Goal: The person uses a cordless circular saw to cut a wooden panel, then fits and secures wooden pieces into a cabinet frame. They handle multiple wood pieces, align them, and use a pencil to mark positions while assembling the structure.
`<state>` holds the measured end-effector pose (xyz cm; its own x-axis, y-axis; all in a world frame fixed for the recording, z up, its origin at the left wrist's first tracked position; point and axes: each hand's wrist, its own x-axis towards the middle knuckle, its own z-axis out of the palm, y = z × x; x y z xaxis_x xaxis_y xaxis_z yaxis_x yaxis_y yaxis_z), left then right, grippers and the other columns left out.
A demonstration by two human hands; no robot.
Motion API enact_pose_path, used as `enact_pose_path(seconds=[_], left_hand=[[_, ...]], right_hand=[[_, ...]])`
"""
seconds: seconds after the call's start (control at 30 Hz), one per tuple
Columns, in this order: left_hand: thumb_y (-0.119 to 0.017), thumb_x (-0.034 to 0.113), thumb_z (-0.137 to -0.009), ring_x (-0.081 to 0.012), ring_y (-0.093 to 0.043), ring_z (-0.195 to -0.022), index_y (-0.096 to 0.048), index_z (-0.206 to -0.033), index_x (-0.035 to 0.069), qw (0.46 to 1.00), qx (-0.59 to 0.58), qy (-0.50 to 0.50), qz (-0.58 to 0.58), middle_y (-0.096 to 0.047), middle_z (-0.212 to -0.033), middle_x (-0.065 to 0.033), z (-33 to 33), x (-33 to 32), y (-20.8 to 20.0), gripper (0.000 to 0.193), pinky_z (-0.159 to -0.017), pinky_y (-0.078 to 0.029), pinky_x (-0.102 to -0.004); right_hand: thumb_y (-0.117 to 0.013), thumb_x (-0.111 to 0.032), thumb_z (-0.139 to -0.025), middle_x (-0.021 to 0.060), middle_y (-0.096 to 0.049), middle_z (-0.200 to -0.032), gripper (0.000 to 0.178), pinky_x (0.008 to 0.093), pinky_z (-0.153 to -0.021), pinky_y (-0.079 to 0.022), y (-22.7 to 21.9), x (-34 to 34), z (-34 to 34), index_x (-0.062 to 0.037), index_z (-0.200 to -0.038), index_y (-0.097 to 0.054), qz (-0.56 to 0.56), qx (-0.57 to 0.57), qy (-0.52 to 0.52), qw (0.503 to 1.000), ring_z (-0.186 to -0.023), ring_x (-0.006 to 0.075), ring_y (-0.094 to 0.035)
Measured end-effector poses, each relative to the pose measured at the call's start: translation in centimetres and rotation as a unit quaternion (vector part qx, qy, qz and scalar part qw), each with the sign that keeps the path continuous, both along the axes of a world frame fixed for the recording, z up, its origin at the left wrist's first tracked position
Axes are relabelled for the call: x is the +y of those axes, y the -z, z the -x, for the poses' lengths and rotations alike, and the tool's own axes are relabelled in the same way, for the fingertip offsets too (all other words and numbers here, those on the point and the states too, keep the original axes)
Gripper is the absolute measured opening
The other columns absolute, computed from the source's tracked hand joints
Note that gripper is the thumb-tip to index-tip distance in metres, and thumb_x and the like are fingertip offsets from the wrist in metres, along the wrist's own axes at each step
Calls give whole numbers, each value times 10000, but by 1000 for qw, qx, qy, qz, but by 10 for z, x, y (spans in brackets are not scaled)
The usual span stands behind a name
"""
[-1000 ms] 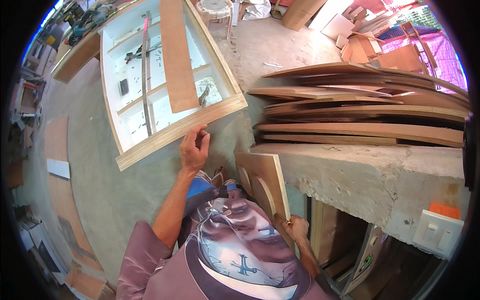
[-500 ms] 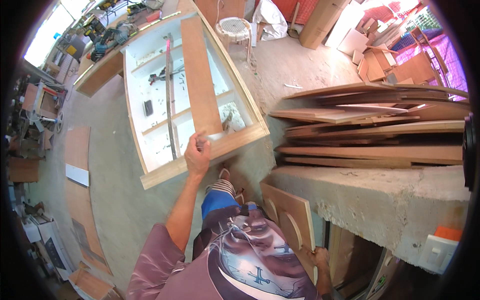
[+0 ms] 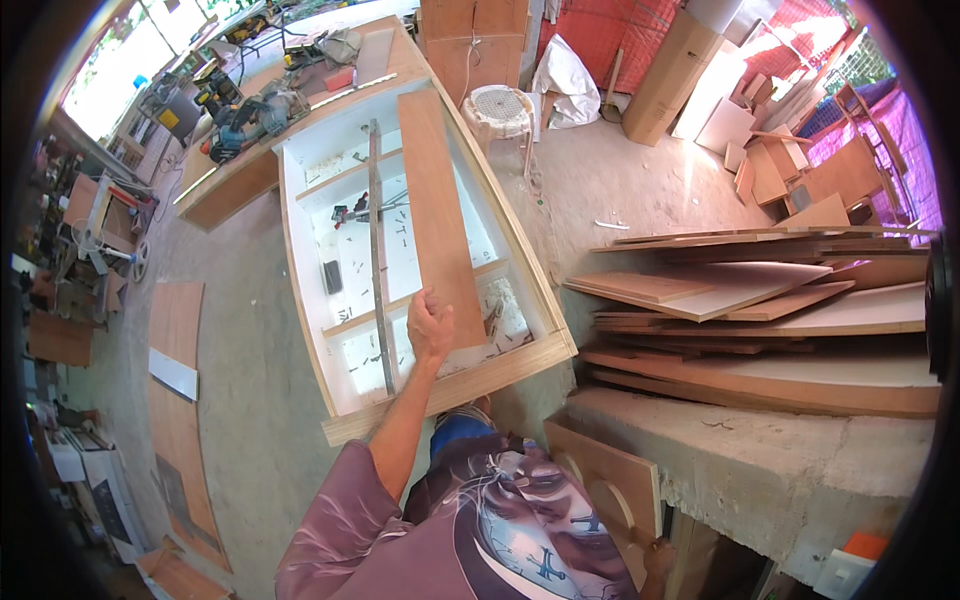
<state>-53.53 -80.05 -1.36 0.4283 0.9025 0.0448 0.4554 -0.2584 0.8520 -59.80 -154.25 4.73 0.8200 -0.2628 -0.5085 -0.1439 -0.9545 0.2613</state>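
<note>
Evidently, a long, flat reddish-brown wooden board (image 3: 440, 220) is the nearest piece to the left hand (image 3: 432, 328), lying lengthwise across a large open pale-wood frame with a white interior (image 3: 505, 372). The left fingers are partly curled over the board's near left edge; whether they press on it or pinch anything cannot be told. At the person's right side, a flat brown wooden panel with a curved piece on its face (image 3: 605, 462) stands against a rough grey concrete ledge (image 3: 740, 450). The right hand (image 3: 658, 560) is at its edge, the dim fingers seemingly closed around it.

As for progress, the frame's sides and cross dividers look already joined, while its top is largely uncovered. The board seems merely laid on, no fastening being visible, and the panel is apart from the frame. A long narrow grey strip (image 3: 377, 250) and scattered small dark bits have yet to be cleared from it. Beyond the ledge's edge rises an uneven stack of brown and white sheets (image 3: 760, 310).
</note>
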Motion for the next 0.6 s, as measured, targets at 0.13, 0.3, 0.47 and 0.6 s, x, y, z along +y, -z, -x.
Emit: enact_pose_path(seconds=[0.13,0.3,0.47,0.6], left_hand=[[-783,153,-865,-277,-675,-975,-597,-1346,21,1000,18,-14,-11,-690,-1077,-134,-1,29,6,533,-906,-558,-439],[-769,154,-880,-283,-659,-1021,-574,-1376,15,999,45,-15,27,-669,-1121,-137,-5,52,11,550,-954,-534,-451],[-757,187,-899,-314,-616,-1164,-525,-1439,11,998,49,-20,20,-630,-1259,-179,-18,63,19,614,-1048,-498,-465],[-765,231,-902,-348,-570,-1277,-503,-1472,8,997,42,-57,27,-597,-1335,-206,-36,71,29,666,-1094,-474,-489]], right_hand=[[-704,-192,-964,218,-772,-1063,251,474,-816,-622,3,17,-5,-18,-1138,-752,51,5,-4,999,-1002,376,-771],[-732,-249,-968,208,-780,-1081,278,469,-858,-634,-8,70,-16,-23,-1128,-764,94,-39,70,992,-1016,374,-774],[-746,-333,-953,226,-785,-1089,375,467,-794,-635,-33,150,-54,13,-1093,-773,70,17,37,997,-962,355,-789],[-734,-351,-950,158,-785,-882,439,390,-521,-553,-39,212,-108,60,-1104,-731,-271,102,63,955,-659,218,-718]])
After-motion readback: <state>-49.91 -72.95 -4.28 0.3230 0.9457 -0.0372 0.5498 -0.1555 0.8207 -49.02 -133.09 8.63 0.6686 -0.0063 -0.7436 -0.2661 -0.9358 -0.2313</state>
